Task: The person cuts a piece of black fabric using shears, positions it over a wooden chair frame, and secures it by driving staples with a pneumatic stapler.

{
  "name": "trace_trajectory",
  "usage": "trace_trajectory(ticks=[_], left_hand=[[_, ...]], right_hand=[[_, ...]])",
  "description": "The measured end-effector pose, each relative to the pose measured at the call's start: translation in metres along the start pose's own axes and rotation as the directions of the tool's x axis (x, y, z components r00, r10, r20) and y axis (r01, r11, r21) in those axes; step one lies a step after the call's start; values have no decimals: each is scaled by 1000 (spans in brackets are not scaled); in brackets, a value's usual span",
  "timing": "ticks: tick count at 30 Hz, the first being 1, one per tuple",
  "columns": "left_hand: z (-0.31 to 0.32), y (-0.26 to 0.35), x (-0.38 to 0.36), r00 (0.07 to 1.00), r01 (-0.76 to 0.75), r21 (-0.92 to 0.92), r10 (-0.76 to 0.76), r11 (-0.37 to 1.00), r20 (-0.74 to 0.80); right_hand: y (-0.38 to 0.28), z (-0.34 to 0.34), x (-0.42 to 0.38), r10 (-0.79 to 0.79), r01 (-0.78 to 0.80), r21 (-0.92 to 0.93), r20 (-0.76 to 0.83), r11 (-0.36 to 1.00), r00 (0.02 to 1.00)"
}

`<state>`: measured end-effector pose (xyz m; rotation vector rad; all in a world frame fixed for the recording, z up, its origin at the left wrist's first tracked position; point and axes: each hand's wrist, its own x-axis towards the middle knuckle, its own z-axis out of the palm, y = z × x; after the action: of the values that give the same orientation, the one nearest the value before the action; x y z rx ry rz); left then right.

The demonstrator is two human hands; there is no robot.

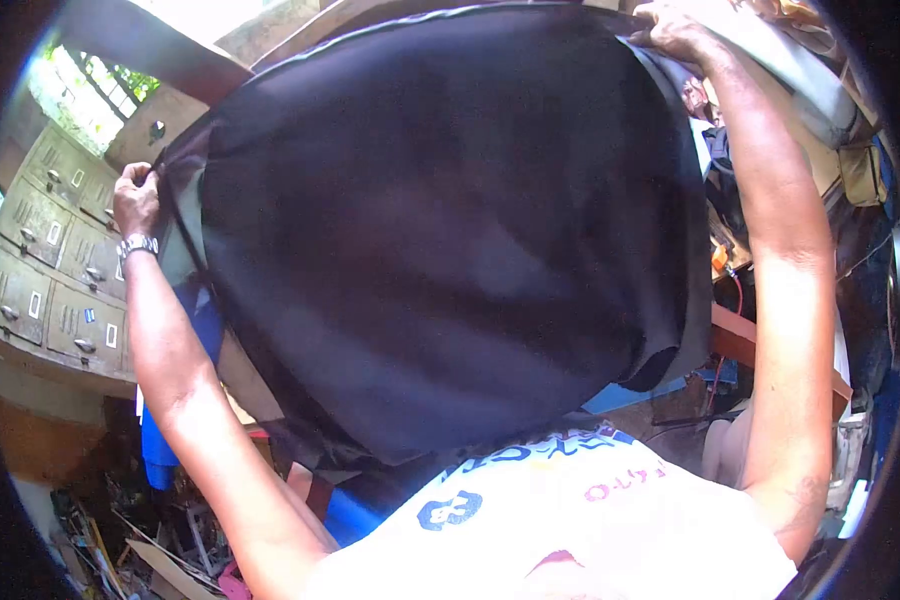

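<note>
A large sheet of black fabric (440, 220) hangs spread out between my raised arms and fills the middle of the view. My left hand (138, 198), with a metal watch on its wrist, pinches the sheet's left edge. At the upper right, my right hand (675, 35) grips the top right corner, its fingers closed over the edge. Both arms are stretched wide. The lower part of the sheet droops in folds close to my white printed shirt (560, 510). Most of what lies behind the fabric is hidden.
Grey metal lockers (55, 240) stand along the left side. Scrap pieces and boards (160, 560) lie at the lower left. On the right, behind my arm, are a reddish-brown beam (735, 335), a khaki bag (860, 175) and assorted clutter. Blue material (158, 450) hangs below the lockers.
</note>
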<state>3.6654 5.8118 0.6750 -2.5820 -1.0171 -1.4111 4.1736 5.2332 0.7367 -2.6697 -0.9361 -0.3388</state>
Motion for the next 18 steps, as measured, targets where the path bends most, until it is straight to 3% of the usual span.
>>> trace_trajectory(ticks=[1, 4, 5, 6, 7, 8, 9, 10, 11, 12, 14, 16, 18], left_hand=[[-1, 0, -1, 1000, 3, 80, -5, 997, 25], [-16, 45, -14, 996, -11, 386, -26, 923, 90], [-13, 34, -9, 996, -83, 512, 55, 855, 70], [-24, 63, -14, 996, -65, 535, 19, 842, 91], [-43, 94, -10, 947, 11, 442, -152, 897, 285], [-65, 158, -31, 938, 5, 404, -145, 915, 316], [-86, 236, -59, 915, -51, 340, -93, 939, 393], [-93, 282, -87, 894, -183, 28, 155, 983, 420], [-94, 324, -107, 810, -182, -255, 292, 950, 508], [-85, 353, -123, 680, -407, -487, 612, 773, 404], [-48, 390, -140, 513, -691, -469, 830, 550, 218], [3, 413, -136, 514, -849, -112, 856, 516, 44], [55, 417, -110, 517, -852, 93, 856, 515, 1]], right_hand=[[3, 3, 6, -101, 101, -125, 4, 987, 995], [11, -2, 5, -40, 41, -12, 68, 999, 997], [30, 5, 22, -71, 71, 6, 90, 997, 993], [33, 7, 16, -12, 12, -18, 50, 1000, 999], [48, 17, 29, -50, 47, -73, -35, 996, 998], [63, 29, 41, -90, 74, -130, -116, 989, 989], [65, 28, 42, -75, 64, -115, -96, 991, 993], [58, 25, 35, -54, 47, -91, -78, 995, 995], [49, 20, 30, -39, 34, -77, -64, 996, 997], [43, 17, 25, -30, 26, -71, -58, 997, 998], [34, 18, 16, -23, 19, -62, -54, 998, 998], [31, 15, 9, 1, -3, -48, -44, 999, 999], [32, 8, 10, 9, -9, -34, -16, 999, 1000]])
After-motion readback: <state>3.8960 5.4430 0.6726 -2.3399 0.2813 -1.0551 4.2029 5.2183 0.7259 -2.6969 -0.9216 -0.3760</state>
